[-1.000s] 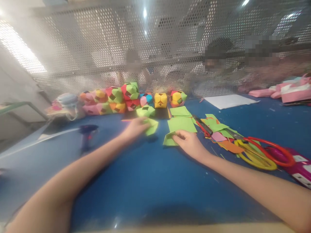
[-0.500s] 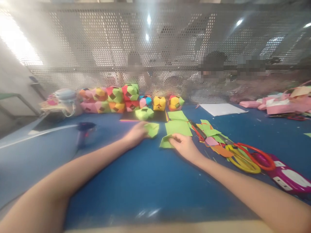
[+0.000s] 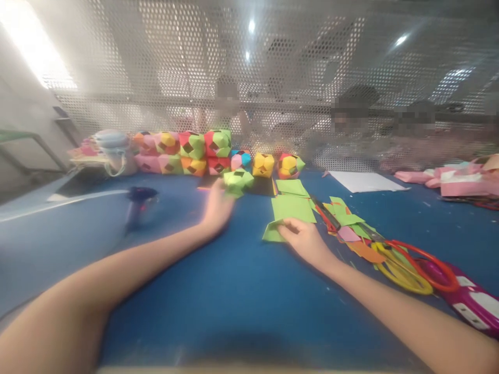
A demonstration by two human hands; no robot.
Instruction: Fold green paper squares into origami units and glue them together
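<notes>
- Where the table (image 3: 249, 291) stretches toward its far left corner, a blue gun-shaped tool (image 3: 141, 200) shows, blurred, well in from the far edge.
- Folded paper balls (image 3: 191, 146) in pink, red, orange, yellow and green line the far edge left of the middle, stacked two high; three more stand singly to their right.
- The left hand (image 3: 218, 209) is at the green folded pieces (image 3: 238, 182), beside a black sheet (image 3: 264, 186) near the far edge; blur hides its fingertips, so I cannot tell whether they grasp one.
- The right hand (image 3: 304, 241) pinches a green folded paper (image 3: 272, 232) between thumb and fingers around mid-table, just in front of flat green sheets (image 3: 291, 209).
- Paper scraps (image 3: 366, 252) and scissors with red and yellow handles (image 3: 405, 285) spread toward the right edge.
- A white sheet (image 3: 366, 182) lies near the far edge.
- A purple power strip (image 3: 473, 307) sits furthest right.
</notes>
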